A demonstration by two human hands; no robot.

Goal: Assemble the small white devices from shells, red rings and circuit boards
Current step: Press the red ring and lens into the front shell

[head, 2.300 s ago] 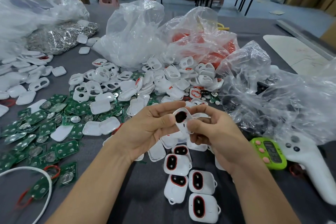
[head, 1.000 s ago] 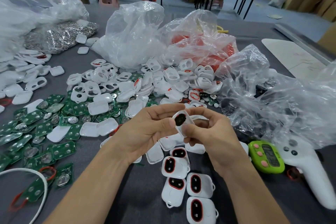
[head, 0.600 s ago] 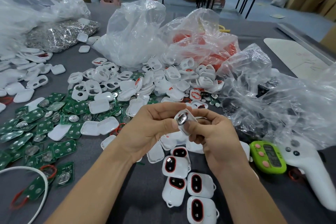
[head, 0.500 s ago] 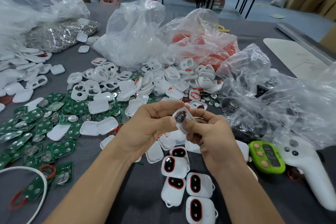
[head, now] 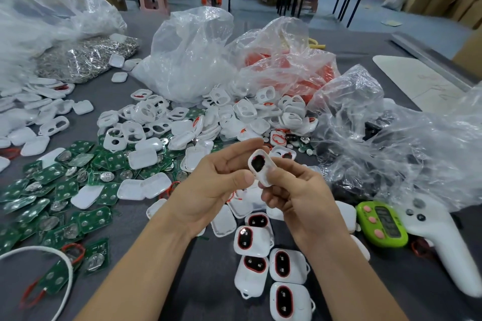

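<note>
Above the bench (head: 214, 289), a shell (head: 264, 175) is pinched by the left hand (head: 208, 190) and right hand (head: 300, 198), fingers of both clamped on it. Finished devices (head: 260, 263) are laid beneath the hands

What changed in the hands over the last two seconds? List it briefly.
Both hands kept hold of the white plastic shell throughout; nothing was picked up or released. The left hand and right hand only tipped it: its oval opening briefly showed shiny silver, and now looks dark again. The finished white devices with red rings, green timer and white controller stayed put.
</note>
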